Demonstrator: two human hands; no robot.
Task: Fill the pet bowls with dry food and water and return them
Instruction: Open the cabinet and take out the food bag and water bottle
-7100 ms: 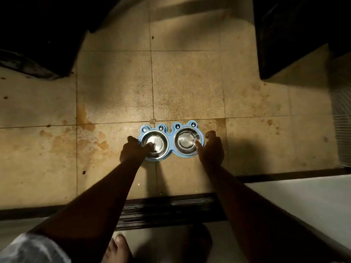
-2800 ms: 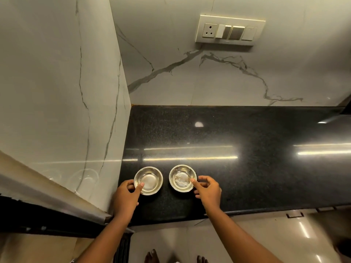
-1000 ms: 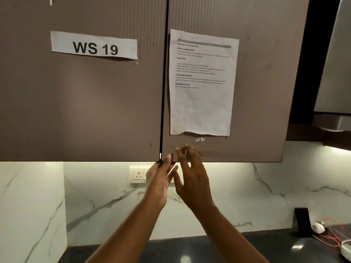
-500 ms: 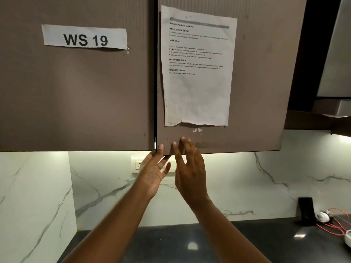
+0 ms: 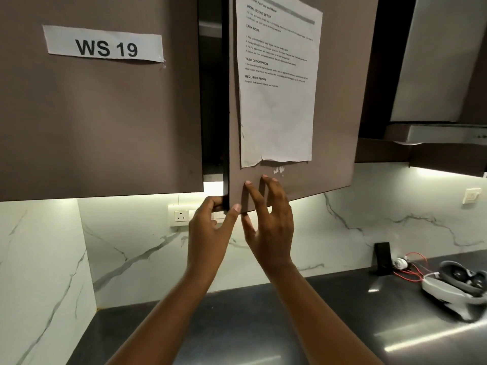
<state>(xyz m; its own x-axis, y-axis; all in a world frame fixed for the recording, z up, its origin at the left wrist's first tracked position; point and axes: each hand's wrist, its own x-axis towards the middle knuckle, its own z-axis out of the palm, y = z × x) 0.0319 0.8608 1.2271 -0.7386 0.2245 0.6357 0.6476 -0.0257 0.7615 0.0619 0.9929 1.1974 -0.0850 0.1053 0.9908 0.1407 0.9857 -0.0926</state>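
Hanging above the table (image 5: pixel 263 325), the right cupboard door (image 5: pixel 334 101) stood ajar, a printed sheet (image 5: pixel 276 101) taped to it. At its lower corner, the left hand (image 5: pixel 208 233) pinched the edge in its fingers (image 5: pixel 235 208); the right hand (image 5: pixel 271 227) lay flat, fingers spread. No bowls were visible.

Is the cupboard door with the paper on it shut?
No, the cupboard door has swung out, leaving a dark gap beside the other door, with the left hand gripping its bottom corner.

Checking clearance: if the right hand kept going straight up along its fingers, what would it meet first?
The right hand already has fingertips on the open cabinet door; sliding upward, it would likely meet the taped paper sheet.
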